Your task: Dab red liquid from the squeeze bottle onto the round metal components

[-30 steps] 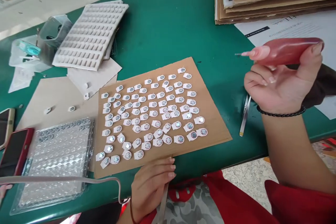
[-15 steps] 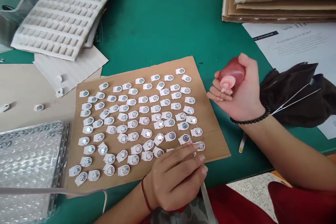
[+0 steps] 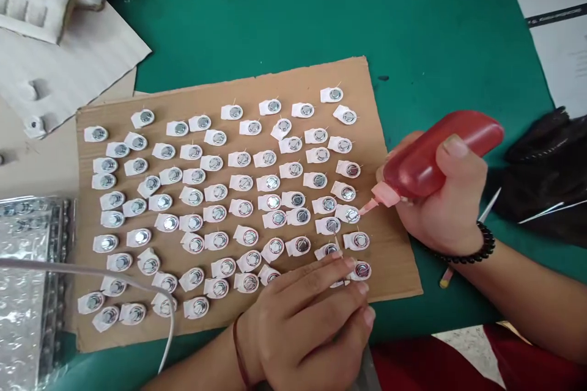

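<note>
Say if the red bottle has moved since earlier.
Yes, leftward: the red bottle in the right hand was beyond the right edge of the cardboard; its nozzle now reaches over that edge.

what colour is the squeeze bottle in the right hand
The bottle is translucent red, showing best in the current head view.

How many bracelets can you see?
2: a black beaded bracelet on the wrist of the right hand, and a thin reddish band on the wrist of the left hand.
</note>
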### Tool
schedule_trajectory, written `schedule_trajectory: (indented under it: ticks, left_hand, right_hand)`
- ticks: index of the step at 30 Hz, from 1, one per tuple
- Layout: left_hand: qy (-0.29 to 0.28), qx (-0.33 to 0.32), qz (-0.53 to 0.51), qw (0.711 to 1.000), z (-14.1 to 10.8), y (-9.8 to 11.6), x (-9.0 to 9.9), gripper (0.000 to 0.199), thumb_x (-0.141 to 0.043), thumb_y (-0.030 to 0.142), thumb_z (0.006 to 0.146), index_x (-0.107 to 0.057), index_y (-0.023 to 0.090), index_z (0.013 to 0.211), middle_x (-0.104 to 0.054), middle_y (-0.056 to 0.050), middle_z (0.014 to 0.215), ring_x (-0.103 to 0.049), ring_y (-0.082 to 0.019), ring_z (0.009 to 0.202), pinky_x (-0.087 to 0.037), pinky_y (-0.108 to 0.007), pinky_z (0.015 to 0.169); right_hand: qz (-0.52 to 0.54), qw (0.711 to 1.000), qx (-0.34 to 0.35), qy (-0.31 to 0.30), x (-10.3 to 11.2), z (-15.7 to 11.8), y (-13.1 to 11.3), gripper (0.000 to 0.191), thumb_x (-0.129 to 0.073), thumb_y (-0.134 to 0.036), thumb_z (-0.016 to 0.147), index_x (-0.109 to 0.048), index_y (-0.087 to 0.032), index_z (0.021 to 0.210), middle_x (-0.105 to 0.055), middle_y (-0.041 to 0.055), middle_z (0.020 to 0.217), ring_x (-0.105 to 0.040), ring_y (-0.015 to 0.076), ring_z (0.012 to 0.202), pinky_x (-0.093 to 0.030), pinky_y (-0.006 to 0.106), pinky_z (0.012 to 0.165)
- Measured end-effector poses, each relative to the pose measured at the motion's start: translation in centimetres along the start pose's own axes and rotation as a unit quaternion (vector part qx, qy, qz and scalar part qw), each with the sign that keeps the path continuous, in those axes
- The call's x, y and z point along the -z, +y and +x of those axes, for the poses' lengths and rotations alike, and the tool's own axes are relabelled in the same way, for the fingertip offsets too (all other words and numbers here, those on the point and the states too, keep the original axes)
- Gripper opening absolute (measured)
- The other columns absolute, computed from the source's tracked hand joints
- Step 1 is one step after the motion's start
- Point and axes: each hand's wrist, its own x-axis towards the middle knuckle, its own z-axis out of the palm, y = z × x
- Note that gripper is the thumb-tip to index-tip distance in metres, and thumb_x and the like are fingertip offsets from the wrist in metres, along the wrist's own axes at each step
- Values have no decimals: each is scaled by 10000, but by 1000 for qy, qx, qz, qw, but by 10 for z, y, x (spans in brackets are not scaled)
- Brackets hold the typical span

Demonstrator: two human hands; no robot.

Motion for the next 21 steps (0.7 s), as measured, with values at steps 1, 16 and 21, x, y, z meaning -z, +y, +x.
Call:
schedule_trajectory:
  ticks: [1,16,21]
  left_hand:
    - [-4,3,-1,1000,0,-1,0,122,-606,44,759,-674,107,680,-728,-46,789,-682,-217,882,-560,-318,879]
    - [-16,31,0,999,-5,0,-10,84,-659,42,702,-659,123,677,-728,-24,803,-683,-179,880,-542,-292,910]
    - [-14,27,9,999,-3,0,-12,88,-667,43,696,-651,128,677,-725,-26,788,-690,-179,850,-565,-306,875]
  right_hand:
    - [-6,1000,-3,2,1,0,0,367,-526,-494,781,-542,-158,634,-466,-6,454,-463,116,396,-283,231,359]
    - [-126,989,69,27,-3,-10,6,282,-616,-522,725,-644,-244,682,-560,-3,662,-482,126,565,-411,304,534]
    - [-84,993,-40,-74,2,-25,-1,252,-738,-468,616,-659,-344,821,-592,-36,687,-513,127,541,-434,286,459]
